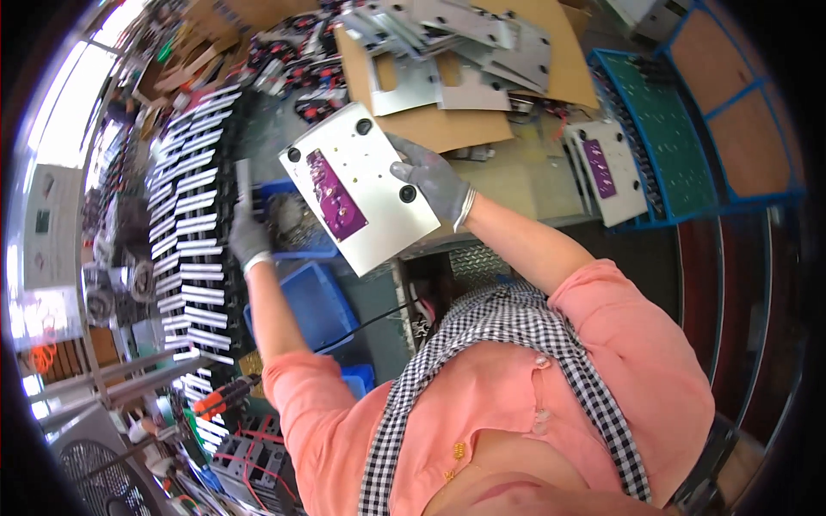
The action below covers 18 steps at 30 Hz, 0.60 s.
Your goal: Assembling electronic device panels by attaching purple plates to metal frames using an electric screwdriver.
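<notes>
Workshop table, flanked on its left by a long row of white strips; cardboard carries stacked metal sheets. Plate with purple panel: raised and tilted before the wearer. Right hand, gloved: gripping the plate's right edge, thumb on top. Left hand, gloved: beside the strips; grip cannot be told. Risk: one-sided support could let the plate pivot and slip.
</notes>
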Tool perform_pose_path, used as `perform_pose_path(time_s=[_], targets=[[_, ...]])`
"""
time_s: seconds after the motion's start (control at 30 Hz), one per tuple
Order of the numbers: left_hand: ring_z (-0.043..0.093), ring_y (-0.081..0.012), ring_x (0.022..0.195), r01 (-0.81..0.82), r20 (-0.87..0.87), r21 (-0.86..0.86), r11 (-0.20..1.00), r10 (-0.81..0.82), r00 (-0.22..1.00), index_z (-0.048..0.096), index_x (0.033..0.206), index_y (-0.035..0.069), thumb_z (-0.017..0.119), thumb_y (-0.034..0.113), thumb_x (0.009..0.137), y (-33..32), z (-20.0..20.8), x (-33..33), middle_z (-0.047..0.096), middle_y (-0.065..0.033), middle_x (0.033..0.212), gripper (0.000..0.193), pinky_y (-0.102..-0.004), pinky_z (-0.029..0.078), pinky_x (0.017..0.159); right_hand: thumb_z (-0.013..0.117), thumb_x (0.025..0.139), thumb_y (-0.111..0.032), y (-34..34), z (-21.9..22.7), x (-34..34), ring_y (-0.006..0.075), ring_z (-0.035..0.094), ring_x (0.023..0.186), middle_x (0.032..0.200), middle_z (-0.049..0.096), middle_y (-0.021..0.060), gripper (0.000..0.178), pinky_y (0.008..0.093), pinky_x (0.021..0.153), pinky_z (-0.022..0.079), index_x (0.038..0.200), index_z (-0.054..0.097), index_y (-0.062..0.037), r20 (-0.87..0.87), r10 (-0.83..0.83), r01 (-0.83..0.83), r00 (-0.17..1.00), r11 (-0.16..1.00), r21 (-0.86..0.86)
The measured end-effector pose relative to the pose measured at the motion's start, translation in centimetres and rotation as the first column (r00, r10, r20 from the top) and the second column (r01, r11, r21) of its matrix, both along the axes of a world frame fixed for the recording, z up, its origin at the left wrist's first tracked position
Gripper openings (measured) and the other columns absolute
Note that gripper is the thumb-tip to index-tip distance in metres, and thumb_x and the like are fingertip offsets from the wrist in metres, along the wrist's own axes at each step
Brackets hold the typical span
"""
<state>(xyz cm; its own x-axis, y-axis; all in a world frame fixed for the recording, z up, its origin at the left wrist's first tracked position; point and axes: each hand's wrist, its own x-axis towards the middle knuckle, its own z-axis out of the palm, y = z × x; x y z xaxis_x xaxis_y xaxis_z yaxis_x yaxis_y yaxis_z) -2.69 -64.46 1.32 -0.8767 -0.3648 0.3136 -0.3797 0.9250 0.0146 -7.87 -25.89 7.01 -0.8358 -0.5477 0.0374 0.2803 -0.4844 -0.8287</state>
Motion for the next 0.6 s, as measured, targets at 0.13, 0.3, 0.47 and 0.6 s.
perform_pose_path(time_s=[0.13, 0.3, 0.47, 0.6], targets=[[0.065, -0.0340, 0.097, 0.073, -0.308, 0.368, 0.927, 0.047, 0.950, 0.055, 0.120, -0.002, 0.052, 0.016, 0.094, 7.3, 7.6, 2.7, 0.065, -0.0238, 0.106, 0.032, -0.0398, 0.052, 0.079, 0.061, 0.092, -0.025, 7.9, 2.2, 0.7, 0.0150, 0.054, 0.117, 0.132, 0.055, 0.0103, 0.065, 0.0300, 0.100, 0.042, 0.145, 0.035, 0.0011, -0.163, -0.030, 0.039, 0.986, 0.998, 0.050], [0.055, -0.0127, 0.082, 0.308, -0.341, 0.937, 0.166, 0.238, 0.909, 0.049, 0.131, 0.003, 0.050, 0.023, 0.100, 32.1, 5.9, 2.5, 0.059, -0.0039, 0.098, 0.037, -0.0274, 0.047, 0.073, 0.061, 0.092, -0.025, 20.5, 5.9, 1.9, 0.0152, 0.054, 0.117, 0.130, 0.056, 0.0107, 0.063, 0.0302, 0.101, 0.042, 0.143, 0.036, 0.0029, -0.135, -0.105, 0.108, 0.985, 0.994, 0.012], [0.066, -0.0246, 0.101, 0.324, -0.392, 0.610, -0.723, 0.080, 0.916, 0.046, 0.132, 0.002, 0.037, 0.024, 0.104, 52.1, 1.2, 0.8, 0.061, -0.0146, 0.120, 0.037, -0.0354, 0.059, 0.082, 0.059, 0.086, -0.017, 32.7, 7.4, 2.8, 0.0178, 0.056, 0.108, 0.123, 0.060, 0.0115, 0.057, 0.0297, 0.102, 0.040, 0.139, 0.046, -0.0036, -0.344, -0.310, 0.440, 0.886, 0.796, 0.416], [0.066, -0.0192, 0.093, 0.414, -0.506, 0.803, -0.429, -0.122, 0.854, 0.047, 0.130, 0.004, 0.042, 0.022, 0.103, 61.7, -2.3, -1.4, 0.063, -0.0103, 0.113, 0.033, -0.0309, 0.057, 0.078, 0.065, 0.079, -0.017, 43.4, 2.4, 1.6, 0.0201, 0.046, 0.121, 0.138, 0.045, 0.0147, 0.070, 0.0305, 0.108, 0.033, 0.144, 0.040, -0.0081, -0.770, -0.124, 0.777, 0.626, 0.190, 0.600]])
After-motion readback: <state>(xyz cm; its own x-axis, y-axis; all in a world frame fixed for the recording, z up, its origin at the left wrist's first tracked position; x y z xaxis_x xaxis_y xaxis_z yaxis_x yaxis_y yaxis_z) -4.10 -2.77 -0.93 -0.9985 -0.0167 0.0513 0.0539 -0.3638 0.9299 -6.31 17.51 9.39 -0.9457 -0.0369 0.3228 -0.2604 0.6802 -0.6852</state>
